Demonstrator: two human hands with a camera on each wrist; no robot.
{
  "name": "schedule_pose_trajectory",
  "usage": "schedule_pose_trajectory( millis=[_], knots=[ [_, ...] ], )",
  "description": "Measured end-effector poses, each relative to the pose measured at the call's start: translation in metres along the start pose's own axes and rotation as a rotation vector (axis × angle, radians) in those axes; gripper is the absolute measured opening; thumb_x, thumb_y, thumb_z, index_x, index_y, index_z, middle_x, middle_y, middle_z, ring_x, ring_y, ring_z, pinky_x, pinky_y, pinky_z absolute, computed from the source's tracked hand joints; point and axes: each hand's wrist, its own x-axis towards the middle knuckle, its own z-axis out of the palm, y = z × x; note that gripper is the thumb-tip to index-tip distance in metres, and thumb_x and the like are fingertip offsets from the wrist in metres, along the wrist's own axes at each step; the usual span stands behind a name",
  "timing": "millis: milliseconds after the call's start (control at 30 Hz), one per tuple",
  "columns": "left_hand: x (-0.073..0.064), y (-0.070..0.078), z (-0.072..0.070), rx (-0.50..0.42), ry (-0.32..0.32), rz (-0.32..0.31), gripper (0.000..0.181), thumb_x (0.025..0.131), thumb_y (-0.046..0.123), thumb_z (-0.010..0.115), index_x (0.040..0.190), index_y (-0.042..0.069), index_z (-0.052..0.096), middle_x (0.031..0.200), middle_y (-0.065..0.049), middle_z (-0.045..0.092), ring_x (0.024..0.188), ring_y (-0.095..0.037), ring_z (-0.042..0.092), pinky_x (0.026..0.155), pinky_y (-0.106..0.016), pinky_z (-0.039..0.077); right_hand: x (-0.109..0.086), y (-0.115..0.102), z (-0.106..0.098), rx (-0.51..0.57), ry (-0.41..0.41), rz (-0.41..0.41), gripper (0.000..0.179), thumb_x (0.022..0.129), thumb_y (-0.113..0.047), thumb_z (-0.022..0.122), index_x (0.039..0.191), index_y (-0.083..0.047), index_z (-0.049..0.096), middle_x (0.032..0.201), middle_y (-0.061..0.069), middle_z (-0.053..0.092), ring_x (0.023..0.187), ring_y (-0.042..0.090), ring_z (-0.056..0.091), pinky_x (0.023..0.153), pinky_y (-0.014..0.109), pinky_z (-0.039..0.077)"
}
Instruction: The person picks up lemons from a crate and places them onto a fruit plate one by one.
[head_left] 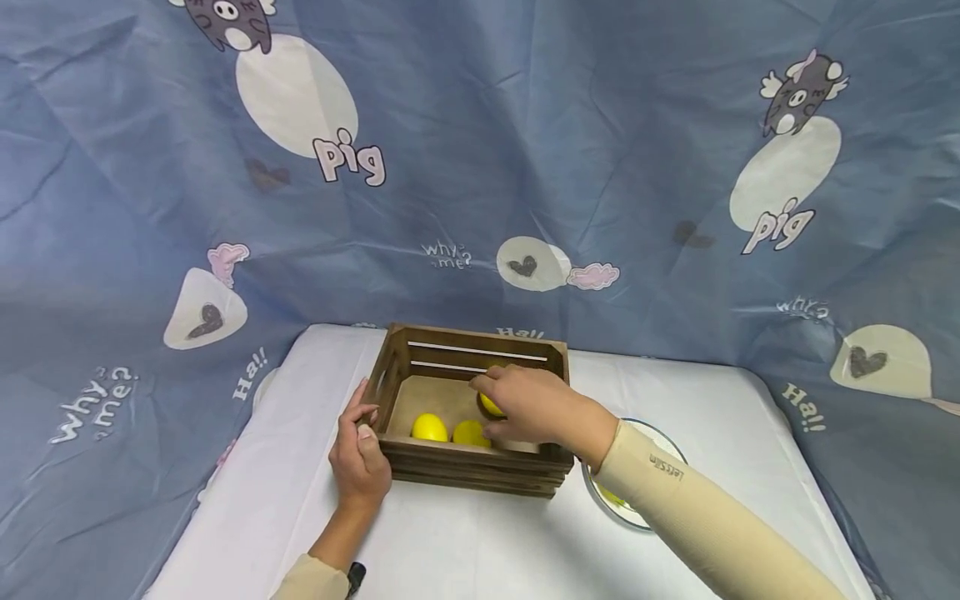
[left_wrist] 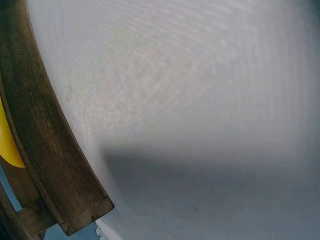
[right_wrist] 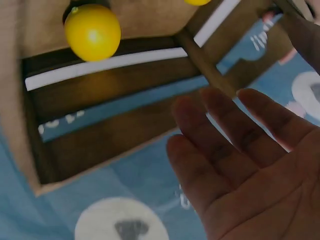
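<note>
A slatted wooden crate (head_left: 480, 471) stands on the white-covered table, with yellow lemons (head_left: 430, 427) on its floor. My left hand (head_left: 360, 458) grips the crate's left side, thumb near the front corner; that hand is out of its own wrist view, where a crate edge (left_wrist: 55, 135) shows. Over the crate's right part is my right hand (head_left: 532, 404), its fingers extended around a lemon (head_left: 491, 405) that it partly hides. The right wrist view shows the right hand's palm and spread fingers (right_wrist: 250, 130) with nothing in them, apart from a smooth, glossy lemon (right_wrist: 93, 32).
A white plate (head_left: 660, 433) with a dark rim sits right of the crate, partly under my right forearm. Something yellow-green (head_left: 611, 495) lies on it. Blue printed cloth (head_left: 450, 167) hangs behind the table and around its sides.
</note>
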Motion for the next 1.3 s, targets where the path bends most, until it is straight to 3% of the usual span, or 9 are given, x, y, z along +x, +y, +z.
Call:
schedule_pose_trajectory(
  millis=[67, 133, 300, 400, 633, 800, 867, 1067, 1300],
  knots=[
    [0.000, 0.000, 0.001, 0.001, -0.006, 0.000, 0.037, 0.096, 0.011, 0.032, 0.110, -0.008, 0.061, 0.145, -0.014, 0.062, 0.082, -0.030, 0.068, 0.085, -0.013, 0.047, 0.009, -0.001, 0.004, 0.007, -0.061, 0.015, 0.065, 0.090, -0.042, 0.079, 0.144, -0.012, 0.060, 0.127, 0.005, 0.067, 0.101, 0.021, 0.069, 0.078, 0.039, 0.059],
    [0.000, 0.001, 0.002, 0.004, 0.001, 0.006, 0.037, 0.096, 0.011, 0.032, 0.109, -0.008, 0.061, 0.144, -0.015, 0.063, 0.078, -0.027, 0.066, 0.077, -0.014, 0.047, 0.017, -0.003, 0.007, 0.014, -0.106, 0.025, 0.067, 0.089, -0.042, 0.080, 0.145, -0.013, 0.059, 0.126, 0.004, 0.067, 0.097, 0.019, 0.069, 0.077, 0.038, 0.059],
    [0.002, 0.001, 0.002, 0.016, 0.013, 0.019, 0.038, 0.097, 0.015, 0.032, 0.108, -0.008, 0.061, 0.142, -0.017, 0.064, 0.059, -0.008, 0.037, 0.055, -0.025, 0.038, 0.035, -0.010, 0.015, -0.014, -0.197, 0.037, 0.067, 0.090, -0.041, 0.079, 0.149, -0.015, 0.058, 0.132, 0.004, 0.066, 0.107, 0.018, 0.068, 0.085, 0.040, 0.059],
    [0.002, 0.001, 0.002, 0.014, 0.007, 0.014, 0.038, 0.098, 0.016, 0.032, 0.109, -0.007, 0.061, 0.144, -0.015, 0.063, 0.058, -0.008, 0.039, 0.059, -0.024, 0.043, 0.045, -0.016, 0.020, -0.040, -0.225, 0.034, 0.062, 0.091, -0.038, 0.077, 0.147, -0.016, 0.060, 0.137, 0.002, 0.066, 0.117, 0.019, 0.065, 0.092, 0.040, 0.057],
    [0.002, -0.001, 0.001, 0.012, 0.023, 0.032, 0.039, 0.100, 0.016, 0.032, 0.110, -0.008, 0.061, 0.142, -0.017, 0.064, 0.057, -0.006, 0.033, 0.073, -0.020, 0.049, 0.067, -0.025, 0.032, -0.010, -0.291, 0.053, 0.051, 0.093, -0.034, 0.074, 0.140, -0.016, 0.064, 0.125, -0.001, 0.069, 0.105, 0.016, 0.067, 0.085, 0.038, 0.057],
    [0.001, -0.001, 0.000, -0.014, 0.002, 0.009, 0.038, 0.099, 0.015, 0.034, 0.110, -0.009, 0.061, 0.145, -0.015, 0.062, 0.073, -0.024, 0.063, 0.093, -0.015, 0.049, 0.077, -0.026, 0.039, 0.048, -0.382, 0.110, 0.051, 0.094, -0.033, 0.075, 0.140, -0.013, 0.064, 0.126, 0.001, 0.069, 0.108, 0.016, 0.066, 0.091, 0.034, 0.055],
    [0.001, -0.001, 0.000, -0.016, -0.004, 0.001, 0.037, 0.098, 0.014, 0.034, 0.110, -0.008, 0.061, 0.146, -0.013, 0.062, 0.084, -0.029, 0.067, 0.095, -0.015, 0.048, 0.079, -0.024, 0.041, 0.074, -0.421, 0.142, 0.054, 0.095, -0.033, 0.074, 0.143, -0.012, 0.062, 0.133, 0.002, 0.068, 0.116, 0.018, 0.065, 0.097, 0.034, 0.053],
    [0.001, -0.002, 0.000, -0.012, 0.008, 0.009, 0.037, 0.099, 0.015, 0.034, 0.110, -0.008, 0.062, 0.145, -0.013, 0.062, 0.069, -0.027, 0.061, 0.092, -0.015, 0.049, 0.084, -0.015, 0.049, 0.136, -0.490, 0.142, 0.058, 0.096, -0.035, 0.073, 0.147, -0.011, 0.060, 0.144, 0.003, 0.062, 0.128, 0.020, 0.060, 0.106, 0.033, 0.049],
    [0.000, -0.002, 0.000, -0.026, 0.006, 0.011, 0.035, 0.098, 0.013, 0.035, 0.109, -0.009, 0.061, 0.145, -0.016, 0.062, 0.084, -0.029, 0.066, 0.098, -0.015, 0.048, 0.088, -0.010, 0.055, 0.202, -0.498, 0.149, 0.058, 0.096, -0.033, 0.076, 0.148, -0.012, 0.059, 0.149, 0.005, 0.059, 0.135, 0.022, 0.055, 0.110, 0.035, 0.046]
  ],
)
